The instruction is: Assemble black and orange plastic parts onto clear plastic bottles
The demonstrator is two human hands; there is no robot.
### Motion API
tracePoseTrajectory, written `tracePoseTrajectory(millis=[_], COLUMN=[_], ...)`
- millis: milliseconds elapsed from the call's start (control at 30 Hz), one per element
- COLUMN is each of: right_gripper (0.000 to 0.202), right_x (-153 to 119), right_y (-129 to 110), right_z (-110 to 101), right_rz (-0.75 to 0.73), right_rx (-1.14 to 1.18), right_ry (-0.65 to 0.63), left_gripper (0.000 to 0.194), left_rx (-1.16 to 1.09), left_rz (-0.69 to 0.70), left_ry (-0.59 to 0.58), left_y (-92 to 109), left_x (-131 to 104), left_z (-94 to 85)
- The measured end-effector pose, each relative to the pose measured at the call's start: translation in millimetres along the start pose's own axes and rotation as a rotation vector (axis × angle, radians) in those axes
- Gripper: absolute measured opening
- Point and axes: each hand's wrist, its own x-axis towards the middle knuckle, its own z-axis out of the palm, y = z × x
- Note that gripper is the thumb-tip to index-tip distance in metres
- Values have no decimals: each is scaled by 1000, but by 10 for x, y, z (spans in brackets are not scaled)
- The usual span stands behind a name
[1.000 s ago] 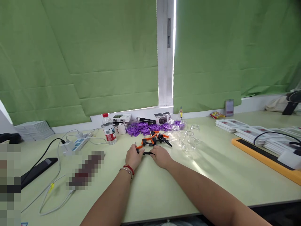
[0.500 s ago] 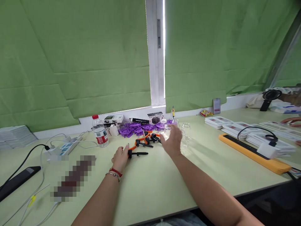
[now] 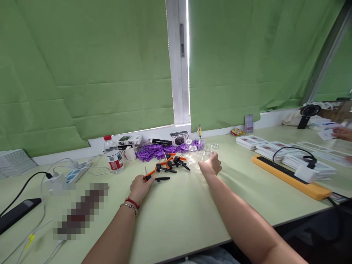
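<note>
My left hand (image 3: 140, 187) rests on the table with its fingers closed round the near end of an orange-and-black part (image 3: 162, 179), whose black rod points right. Several more orange-and-black parts (image 3: 180, 162) lie in a loose pile just beyond it. Further right, my right hand (image 3: 211, 167) curls round a clear cup (image 3: 205, 154), hiding much of it. Other clear cups stand close by, among them one clear cup (image 3: 193, 151) left of the hand and another clear cup (image 3: 214, 147) behind it. Purple openwork discs (image 3: 154, 151) are heaped at the back.
A red-capped bottle (image 3: 114, 159) stands left of the pile. Small boxes (image 3: 180, 138) line the window ledge. An orange power strip (image 3: 291, 178) and stacks of printed cards (image 3: 271, 148) lie right. Cables and a black phone (image 3: 20, 214) are left. Another person's hand (image 3: 342, 133) holds a card far right.
My right hand has come down from above the cups and closed round one. My left hand keeps its hold on the orange-and-black part. The other person's hand has lifted a card.
</note>
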Motion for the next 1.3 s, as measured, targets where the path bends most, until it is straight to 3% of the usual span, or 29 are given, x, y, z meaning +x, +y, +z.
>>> tracePoseTrajectory(millis=[267,467,600,700,800,900,1000,1300], right_gripper=[82,79,71,67,66,67,63,58], right_x=[-2,-19,-123,-215,-311,-408,-473,-483], right_y=[78,19,-74,-130,-164,-183,-195,-199], right_z=[45,-13,-100,-133,-119,-79,-53,-68], right_rz=[73,56,-139,-402,-717,-923,-1009,-1051], right_rx=[-164,-140,-21,45,35,-41,-77,-103], right_ry=[-176,-126,21,72,0,-85,-109,-177], left_gripper=[49,46,37,33,27,25,25,27], left_rx=[-453,-665,-833,-961,-1099,-1199,-1263,-1283], left_rz=[-12,-95,-124,-127,-144,-145,-113,-102], left_ry=[111,71,63,47,-27,-79,-81,-26], left_y=[-111,-62,-13,12,41,66,72,60], left_x=[80,76,59,33,-3,-29,-28,-14], left_z=[72,56,9,-23,-44,-59,-78,-95])
